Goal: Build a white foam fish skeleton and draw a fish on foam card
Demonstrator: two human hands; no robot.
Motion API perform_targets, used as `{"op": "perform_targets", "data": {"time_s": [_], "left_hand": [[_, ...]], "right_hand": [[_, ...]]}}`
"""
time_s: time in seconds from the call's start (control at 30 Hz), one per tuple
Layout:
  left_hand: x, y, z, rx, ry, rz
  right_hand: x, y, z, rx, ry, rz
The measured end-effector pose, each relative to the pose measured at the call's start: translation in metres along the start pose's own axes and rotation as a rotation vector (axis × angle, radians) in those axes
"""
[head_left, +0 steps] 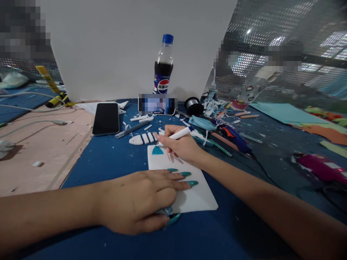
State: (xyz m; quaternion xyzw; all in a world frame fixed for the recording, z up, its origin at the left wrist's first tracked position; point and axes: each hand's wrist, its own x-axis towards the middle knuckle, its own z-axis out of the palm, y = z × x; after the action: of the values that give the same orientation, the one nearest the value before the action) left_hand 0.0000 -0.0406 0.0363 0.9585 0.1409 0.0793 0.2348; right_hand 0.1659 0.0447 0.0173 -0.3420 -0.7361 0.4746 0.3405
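Observation:
My right hand grips a white marker with a dark blue end. Its tip meets a small teal fan-shaped patch near the top left of a white sheet. Across the lower part of that sheet rests my left hand, three fingers stretched out flat. Its index finger bends toward the thumb, and a small bluish thing shows between them, mostly hidden. Just beyond the sheet lie a white fish-head-shaped piece and several short white strips.
Behind are a black phone, a cola bottle, a propped phone with a lit screen and a wire spool. To the right lie a blue glue gun, a magenta tool, cords and white scraps.

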Motion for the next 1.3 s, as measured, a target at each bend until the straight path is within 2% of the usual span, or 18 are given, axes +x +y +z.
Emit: {"op": "perform_targets", "data": {"time_s": [0.57, 0.83, 0.97, 1.1, 1.23, 1.3], "left_hand": [[0.0006, 0.0005, -0.0004, -0.017, -0.005, -0.009], [0.0, 0.0008, 0.0002, -0.033, 0.01, 0.001], [0.0, 0.0015, 0.0002, -0.036, 0.009, 0.002], [0.0002, 0.0012, 0.0002, -0.042, 0.036, 0.012], [0.0001, 0.0005, 0.0007, -0.042, 0.042, 0.013], [0.0, 0.0006, 0.001, -0.028, 0.023, 0.007]], "right_hand": [[-0.0023, -0.0056, 0.0023, -0.02, 0.054, 0.052], [-0.0025, -0.0044, 0.0022, -0.031, 0.064, 0.032], [-0.0023, -0.0038, 0.0015, -0.019, 0.037, 0.018], [-0.0018, -0.0043, 0.0009, 0.018, -0.061, 0.013], [-0.0021, -0.0052, 0.0012, 0.014, -0.011, 0.0], [-0.0025, -0.0057, 0.0014, 0.028, -0.03, 0.009]]}}
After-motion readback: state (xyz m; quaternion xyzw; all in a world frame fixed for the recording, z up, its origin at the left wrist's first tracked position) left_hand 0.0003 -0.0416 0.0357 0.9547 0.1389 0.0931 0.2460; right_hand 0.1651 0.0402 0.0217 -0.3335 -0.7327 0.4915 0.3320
